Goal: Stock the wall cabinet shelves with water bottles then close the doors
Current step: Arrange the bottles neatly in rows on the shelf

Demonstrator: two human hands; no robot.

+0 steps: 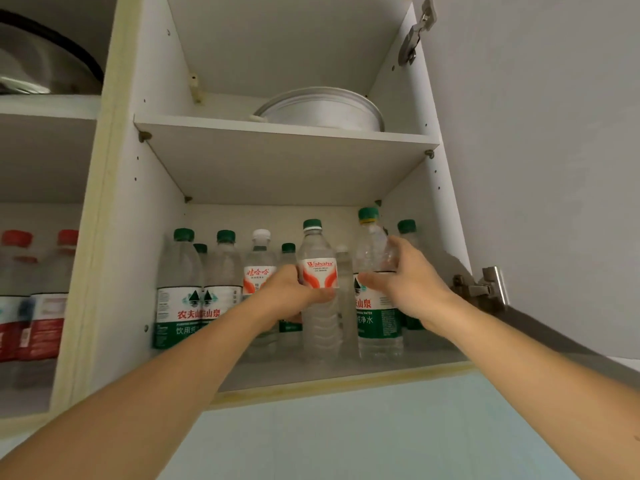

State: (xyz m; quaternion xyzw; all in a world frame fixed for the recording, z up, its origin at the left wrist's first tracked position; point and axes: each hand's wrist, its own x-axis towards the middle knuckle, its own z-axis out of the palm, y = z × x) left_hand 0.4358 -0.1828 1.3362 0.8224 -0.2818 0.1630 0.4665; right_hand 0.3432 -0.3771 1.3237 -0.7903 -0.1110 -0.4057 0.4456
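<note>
While each hand (pixel 294 289) (pixel 408 278) grips a bottle (pixel 318 271) (pixel 375 299), the cabinet (pixel 114 202) stands open.

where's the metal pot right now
In the head view, the metal pot sits on the upper shelf of the open cabinet, toward the right, above the bottles.

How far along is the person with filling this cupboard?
Well along: the lower shelf already holds rows of green-capped clear plastic bottles. In hand, the left hand grips a red-and-white-labelled bottle and the right hand a green-labelled one. Left: the upper shelf holds only a metal pan, and the door stands open.
</note>
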